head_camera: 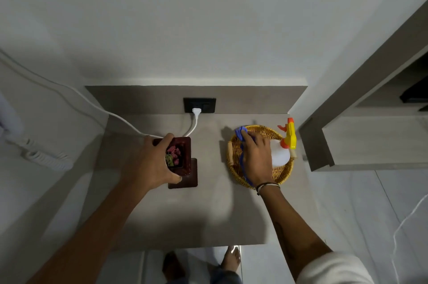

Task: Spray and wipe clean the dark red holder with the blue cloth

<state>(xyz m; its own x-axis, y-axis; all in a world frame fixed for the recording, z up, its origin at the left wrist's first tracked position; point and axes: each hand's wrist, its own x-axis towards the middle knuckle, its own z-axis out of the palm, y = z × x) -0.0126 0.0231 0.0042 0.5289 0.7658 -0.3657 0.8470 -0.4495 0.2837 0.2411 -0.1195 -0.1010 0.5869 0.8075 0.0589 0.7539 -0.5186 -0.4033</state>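
Observation:
The dark red holder [186, 156] stands on the grey table [185, 214], left of centre, with pink and green packets inside it. My left hand [150, 163] wraps around its left side and grips it. A wicker basket [236, 151] sits to the right. My right hand [257, 161] reaches into the basket and is closed on the blue cloth [240, 133], which shows above and beside the fingers. A white spray bottle [281, 154] with a yellow and orange trigger head lies in the basket, just right of my right hand.
A dark red flat square piece [192, 179] lies under the holder's front corner. A white plug and cable [195, 119] run from the black wall socket [199, 105] behind the holder. A coiled white cord [44, 156] hangs at left. A grey ledge [319, 144] borders the table's right side.

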